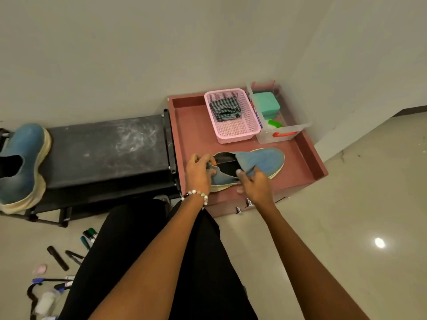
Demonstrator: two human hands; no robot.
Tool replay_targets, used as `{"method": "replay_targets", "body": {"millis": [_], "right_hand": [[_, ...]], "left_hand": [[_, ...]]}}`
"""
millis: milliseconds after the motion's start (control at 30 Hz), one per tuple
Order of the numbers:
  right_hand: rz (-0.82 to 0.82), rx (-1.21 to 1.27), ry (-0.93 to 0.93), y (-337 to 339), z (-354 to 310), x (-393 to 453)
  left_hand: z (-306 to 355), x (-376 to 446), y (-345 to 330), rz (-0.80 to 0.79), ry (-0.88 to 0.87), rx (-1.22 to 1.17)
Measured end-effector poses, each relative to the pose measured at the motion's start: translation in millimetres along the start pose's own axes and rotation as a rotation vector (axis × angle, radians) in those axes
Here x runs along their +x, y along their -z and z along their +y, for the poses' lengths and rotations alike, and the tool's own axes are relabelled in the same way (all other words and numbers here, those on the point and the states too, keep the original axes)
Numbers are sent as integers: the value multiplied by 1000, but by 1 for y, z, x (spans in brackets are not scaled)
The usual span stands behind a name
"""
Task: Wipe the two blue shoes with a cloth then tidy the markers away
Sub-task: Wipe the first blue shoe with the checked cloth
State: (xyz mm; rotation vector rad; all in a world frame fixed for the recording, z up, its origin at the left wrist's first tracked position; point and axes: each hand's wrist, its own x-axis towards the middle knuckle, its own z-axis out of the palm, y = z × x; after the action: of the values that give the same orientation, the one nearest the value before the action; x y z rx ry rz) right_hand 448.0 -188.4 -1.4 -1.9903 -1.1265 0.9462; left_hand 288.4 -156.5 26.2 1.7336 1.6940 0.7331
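Observation:
One blue shoe with a cream sole lies on the pink cabinet top, toe pointing right. My left hand, with a bead bracelet on the wrist, grips its heel collar. My right hand pinches the near edge of its opening. The second blue shoe rests on the black rack at the far left. A striped grey cloth lies folded in the pink basket. Several markers are scattered on the floor at lower left.
A clear plastic box holding a green case stands right of the basket. A pink eraser-like piece and other small items lie among the markers. My black-clad legs fill the lower middle. Walls close in behind the rack and cabinet.

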Motion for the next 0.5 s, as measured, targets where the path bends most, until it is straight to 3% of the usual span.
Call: {"method": "replay_targets", "body": {"millis": [67, 133, 200, 267, 333, 500], "right_hand": [[24, -168, 23, 9, -19, -1], [256, -320, 90, 20, -41, 11], [448, -306, 163, 25, -67, 29], [398, -237, 257, 17, -86, 60], [263, -302, 323, -2, -96, 101], [9, -800, 405, -45, -91, 187]], "left_hand": [[-13, 11, -3, 2, 38, -109], [-22, 17, 0, -76, 13, -227], [-27, 22, 5, -108, 64, -457], [-36, 32, 4, -2, 161, -589], [-41, 50, 3, 105, 229, -543], [-47, 96, 2, 92, 179, -324]]}}
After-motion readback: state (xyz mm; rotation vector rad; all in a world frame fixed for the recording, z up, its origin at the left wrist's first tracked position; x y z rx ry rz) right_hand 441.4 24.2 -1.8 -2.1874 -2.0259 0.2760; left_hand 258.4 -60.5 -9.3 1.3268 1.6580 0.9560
